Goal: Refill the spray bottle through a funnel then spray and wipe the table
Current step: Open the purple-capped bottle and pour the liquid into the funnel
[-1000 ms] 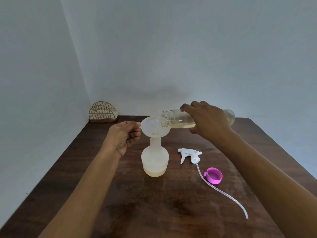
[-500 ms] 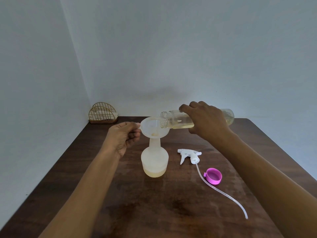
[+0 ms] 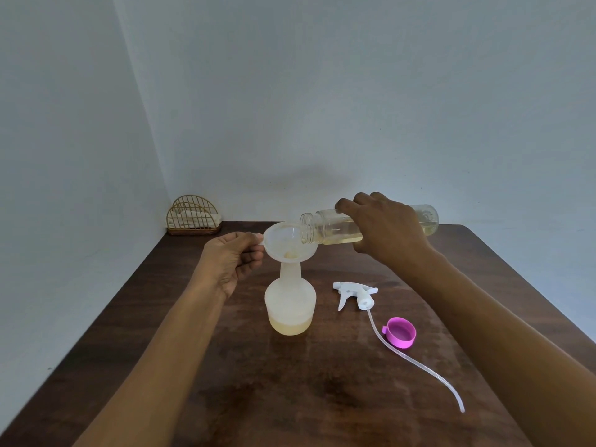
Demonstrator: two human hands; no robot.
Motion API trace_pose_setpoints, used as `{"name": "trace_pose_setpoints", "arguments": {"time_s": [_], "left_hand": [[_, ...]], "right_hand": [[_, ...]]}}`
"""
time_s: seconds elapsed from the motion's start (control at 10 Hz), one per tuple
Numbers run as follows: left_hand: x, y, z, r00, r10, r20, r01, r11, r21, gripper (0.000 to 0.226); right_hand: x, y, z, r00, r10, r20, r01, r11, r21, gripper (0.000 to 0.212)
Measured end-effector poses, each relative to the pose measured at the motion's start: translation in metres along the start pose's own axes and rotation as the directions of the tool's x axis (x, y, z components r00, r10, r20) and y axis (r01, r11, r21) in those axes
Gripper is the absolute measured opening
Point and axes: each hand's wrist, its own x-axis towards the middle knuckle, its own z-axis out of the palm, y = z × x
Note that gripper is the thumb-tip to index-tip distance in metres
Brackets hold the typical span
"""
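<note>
- A translucent white plastic spray bottle (image 3: 290,304) is seen standing upright near the middle of the dark brown wooden counter (image 3: 290,398). A shallow layer of pale yellow liquid is held in its base.
- A translucent white plastic funnel (image 3: 283,243) is seated in the neck of the spray bottle, and a small pool of pale liquid is visible at the funnel's throat.
- The small tab on the funnel's left rim is pinched by the left hand (image 3: 235,256), with the thumb laid on top and the fingers curled beneath.
- A clear plastic refill bottle (image 3: 325,227) is gripped around its middle by the right hand (image 3: 387,227), whose fingers are wrapped over its top.
- The refill bottle is held almost level, with its open mouth placed over the funnel's right rim. Pale yellow liquid is spread along its lower side. Whether the mouth touches the rim cannot be told.
- A white plastic trigger spray head (image 3: 354,293) is laid on its side on the counter, to the right of the spray bottle and apart from it. A long clear dip tube (image 3: 416,359) is trailed from it toward the near right.
- A round pink plastic cap (image 3: 401,332) is set just beside the tube, on its right, with its open side turned up.
- A gold wire half-round holder (image 3: 193,216), in which something pale and folded is kept, is stood in the far left corner of the counter against the pale wall.
</note>
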Motion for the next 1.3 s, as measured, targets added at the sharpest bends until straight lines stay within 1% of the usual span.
{"name": "trace_pose_setpoints", "arguments": {"time_s": [0.6,1.3], "left_hand": [[0.0007,-0.0007,-0.0016,1.000,-0.001,-0.001,0.001,1.000,-0.005,0.005],[-0.0002,-0.0002,-0.0002,1.000,0.005,0.004,-0.005,1.000,-0.008,0.005]], "right_hand": [[0.0033,-0.0021,-0.0036,1.000,-0.003,-0.005,0.003,0.999,-0.037,0.057],[0.0037,0.0003,-0.0041,1.000,0.016,0.001,-0.016,0.999,-0.030,0.059]]}}
